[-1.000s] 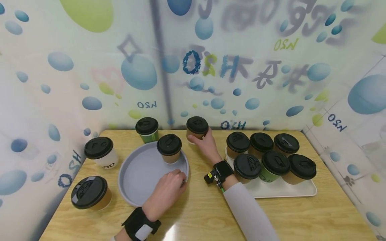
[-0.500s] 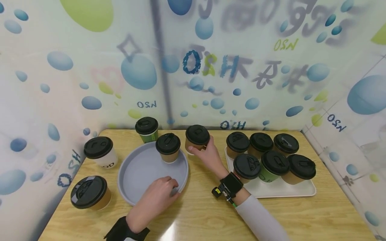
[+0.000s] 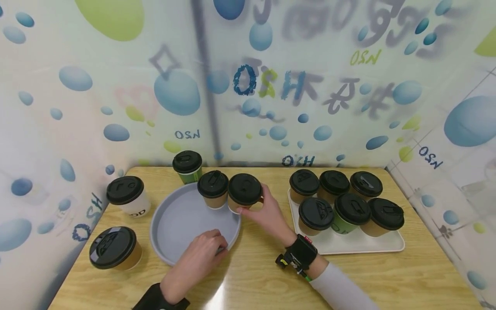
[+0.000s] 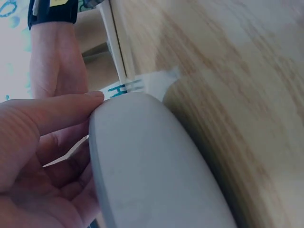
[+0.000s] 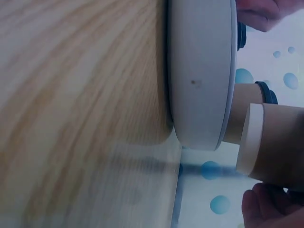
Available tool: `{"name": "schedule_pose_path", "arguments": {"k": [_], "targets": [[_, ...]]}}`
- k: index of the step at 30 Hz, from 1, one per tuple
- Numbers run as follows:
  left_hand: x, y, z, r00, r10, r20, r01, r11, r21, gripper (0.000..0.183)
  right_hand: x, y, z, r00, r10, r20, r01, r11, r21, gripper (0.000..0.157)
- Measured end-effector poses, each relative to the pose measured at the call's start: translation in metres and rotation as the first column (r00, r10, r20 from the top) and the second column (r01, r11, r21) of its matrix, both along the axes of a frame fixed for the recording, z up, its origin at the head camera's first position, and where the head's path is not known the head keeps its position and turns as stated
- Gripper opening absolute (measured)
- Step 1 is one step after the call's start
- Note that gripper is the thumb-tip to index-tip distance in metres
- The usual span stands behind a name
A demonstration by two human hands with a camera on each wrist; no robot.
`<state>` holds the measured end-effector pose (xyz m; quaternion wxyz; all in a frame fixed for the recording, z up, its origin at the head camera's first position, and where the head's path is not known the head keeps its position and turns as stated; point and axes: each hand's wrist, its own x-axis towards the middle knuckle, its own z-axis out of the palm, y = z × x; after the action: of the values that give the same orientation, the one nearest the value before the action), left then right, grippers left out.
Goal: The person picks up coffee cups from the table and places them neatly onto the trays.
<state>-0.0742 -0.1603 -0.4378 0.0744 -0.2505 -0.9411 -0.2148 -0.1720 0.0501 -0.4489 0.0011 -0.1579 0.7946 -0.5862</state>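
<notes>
Cup (image 3: 245,189), pinched by right hand (image 3: 269,215); only right wrist view shows base above tray (image 3: 170,224) rim. Left hand (image 3: 199,254): near-right edge, pinch unclear.

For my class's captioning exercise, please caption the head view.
Left hand touching a grey tray, right hand holding a lidded brown cup beside another cup on the tray.

Most likely set in a small screened recording booth. Closed off behind the pale, straight-edged, wood-grained table (image 3: 255,280) by a white wall covering (image 3: 248,129) printed with blue and green drops and mirrored lettering; flanked at the table's left and right by similar white side walls (image 3: 461,172). Suggestive of recording through black strapped wrist devices (image 3: 302,252) over the table; café-like only in black-lidded paper takeaway cups (image 3: 128,196) upon it.
</notes>
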Motion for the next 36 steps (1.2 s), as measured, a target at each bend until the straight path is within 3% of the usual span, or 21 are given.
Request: {"name": "schedule_pose_path", "arguments": {"k": [5,10,15,22,30,36], "targets": [[0.001,0.002,-0.003,1.000,0.003,-0.022,-0.003,1.000,0.000,0.014,0.005,-0.006,-0.005,0.996,0.088,0.003,-0.088,0.996,0.020,0.088],[0.003,0.002,-0.006,0.996,-0.015,-0.087,0.014,1.000,-0.005,0.015,0.006,-0.014,-0.013,0.983,0.175,-0.049,-0.173,0.984,0.044,0.085],[0.006,0.004,-0.008,0.987,-0.008,-0.160,0.003,1.000,-0.029,0.017,0.007,-0.019,-0.014,0.971,0.215,-0.106,-0.200,0.970,0.135,0.084],[0.008,0.004,-0.011,0.977,0.014,-0.211,-0.027,0.998,-0.057,0.019,0.007,-0.021,-0.015,0.963,0.256,-0.078,-0.236,0.950,0.205,0.084],[0.008,0.006,-0.010,0.983,0.049,-0.175,-0.060,0.997,-0.056,0.021,0.004,-0.021,-0.015,0.958,0.282,-0.053,-0.264,0.938,0.223,0.087],[0.006,0.007,-0.011,0.981,0.041,-0.190,-0.050,0.998,-0.045,0.020,-0.001,-0.019,-0.011,0.939,0.334,-0.081,-0.308,0.922,0.235,0.078]]}}
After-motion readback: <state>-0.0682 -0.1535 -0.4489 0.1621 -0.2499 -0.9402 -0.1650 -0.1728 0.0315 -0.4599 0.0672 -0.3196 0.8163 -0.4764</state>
